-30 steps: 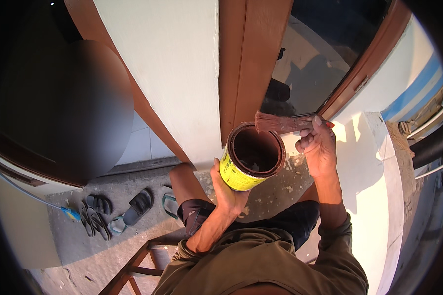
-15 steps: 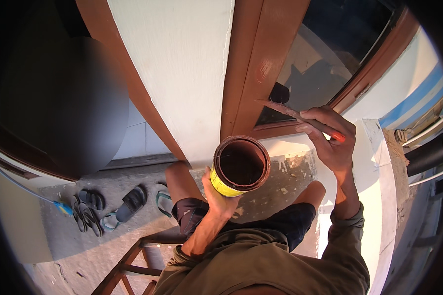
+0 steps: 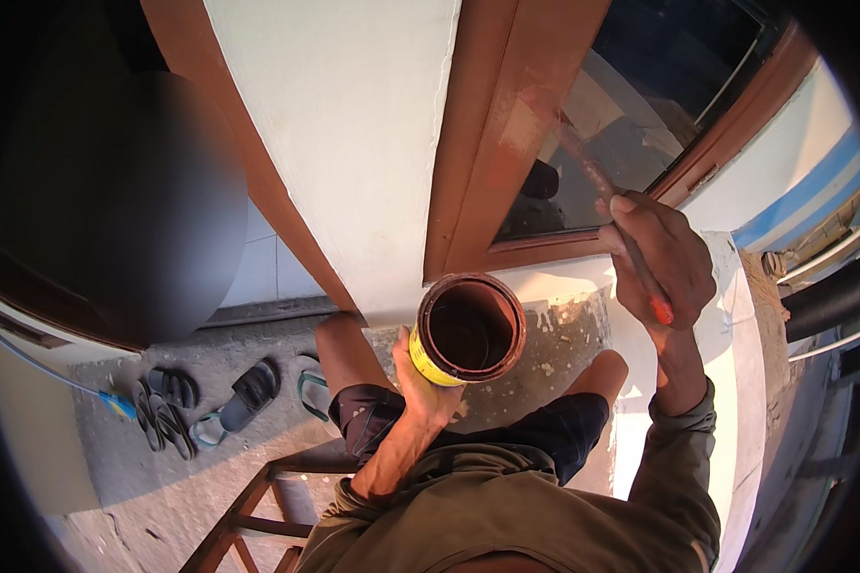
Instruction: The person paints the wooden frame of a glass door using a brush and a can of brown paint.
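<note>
L to R: sandals [image 3: 251,393] sit on floor [image 3: 196,482] w/ other footwear, well apart from hands, then brown wooden rack [image 3: 244,525] (stool or ladder, can't tell) by the person's L side. L hand [image 3: 428,393] cups paint can [image 3: 470,329] low, approx. mid-body between the knees: thumb up its L side, palm under, prob. to carry the wt and keep it upright, mouth up. Other L fingers mostly hidden, can't tell if spread or together. Can's inside = dark brown, rim coated. Brush [image 3: 594,174] slants up-left, bristle end at door/window frame [image 3: 495,143] near glass [image 3: 631,115]; blurred, can't tell if touching. R hand [image 3: 667,250] pinches handle btwn thumb & curled fingers, red butt end out below, prob. for angle ctrl. Edges: white wall [image 3: 339,124] meets frame's L side; glass edge runs just beside bristles, so little slack there. Can rim is near frame's bottom corner, not much gap above it. Open room: btwn can & R hand, also floor below can btwn knees. Pale ledge [image 3: 736,358] lies close along R forearm, limiting that side.
</note>
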